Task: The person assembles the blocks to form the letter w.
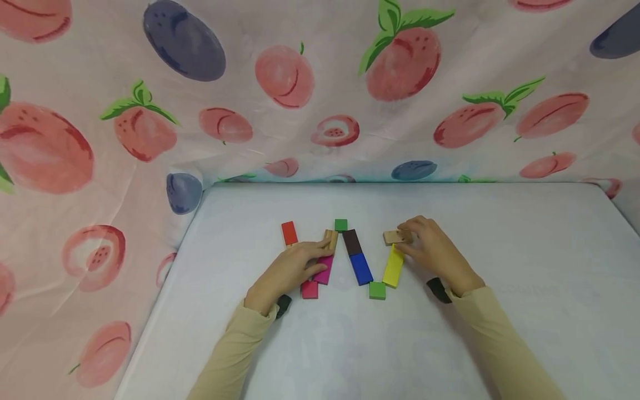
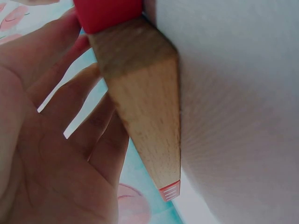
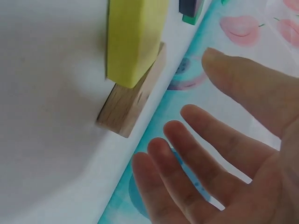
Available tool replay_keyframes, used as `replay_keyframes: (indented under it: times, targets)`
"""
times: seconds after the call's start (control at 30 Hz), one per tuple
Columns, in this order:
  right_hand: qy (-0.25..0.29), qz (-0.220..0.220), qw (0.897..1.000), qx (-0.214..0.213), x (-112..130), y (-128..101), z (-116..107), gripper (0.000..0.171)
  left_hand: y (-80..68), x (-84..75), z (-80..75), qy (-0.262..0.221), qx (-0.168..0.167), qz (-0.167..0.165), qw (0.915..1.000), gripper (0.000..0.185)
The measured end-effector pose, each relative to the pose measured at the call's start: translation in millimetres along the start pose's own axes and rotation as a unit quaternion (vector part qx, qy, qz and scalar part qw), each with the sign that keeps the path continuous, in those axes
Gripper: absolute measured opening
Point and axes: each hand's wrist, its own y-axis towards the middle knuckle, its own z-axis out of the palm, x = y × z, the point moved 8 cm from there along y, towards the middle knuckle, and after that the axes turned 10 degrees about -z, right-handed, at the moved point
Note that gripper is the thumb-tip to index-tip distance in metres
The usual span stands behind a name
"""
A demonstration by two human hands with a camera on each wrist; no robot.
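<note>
Flat coloured blocks lie in a zigzag on the white table [image 1: 500,266]. From the left come a red block [image 1: 289,233], a pink-red block [image 1: 309,289], a magenta block [image 1: 324,270], a wooden block [image 1: 330,239], a green square [image 1: 341,224], a brown block [image 1: 351,242], a blue block [image 1: 361,269], a green square [image 1: 377,290], a yellow block [image 1: 393,266] and a wooden block [image 1: 395,237]. My left hand [image 1: 312,253] lies flat over the left strokes, its straight fingers reaching the wooden block. Beneath it runs another wooden block [image 2: 145,116]. The fingertips of my right hand [image 1: 414,238] sit at the right wooden block [image 3: 131,105]; the fingers [image 3: 201,154] are spread.
A fruit-print cloth [image 1: 320,83] hangs behind and to the left of the table and borders its edges. Bare table surface lies in front of the blocks and to the right.
</note>
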Motion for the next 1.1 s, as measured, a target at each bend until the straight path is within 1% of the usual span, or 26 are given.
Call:
replay_keyframes:
  times: [0.07, 0.3, 0.63, 0.77, 0.93, 1.1]
  targets:
    - [0.004, -0.002, 1.000, -0.003, -1.3, 3.0, -0.2, 0.035, -0.3, -0.3, 0.2, -0.002, 0.001, 0.002, 1.0000, 0.044]
    - [0.024, 0.020, 1.000, 0.004, -11.2, 9.2, 4.4, 0.032, -0.2, -0.5, 0.7, -0.001, 0.000, 0.001, 1.0000, 0.043]
    - [0.018, 0.014, 1.000, 0.009, -22.3, 12.8, 10.8, 0.026, 0.0, -2.0, 0.4, -0.002, 0.001, 0.002, 1.0000, 0.043]
    - [0.029, 0.014, 0.999, 0.018, -25.3, 12.6, 12.3, 0.026, -0.1, -2.5, -0.4, -0.001, 0.003, 0.002, 1.0000, 0.043]
    - [0.050, 0.025, 0.998, 0.029, -29.7, 11.7, 14.5, 0.026, -0.2, -2.0, -1.0, -0.003, 0.005, 0.000, 1.0000, 0.043]
    - [0.062, 0.028, 0.997, 0.021, -32.3, 12.8, 14.2, 0.026, -0.4, -0.9, -1.1, 0.000, 0.004, 0.000, 1.0000, 0.043]
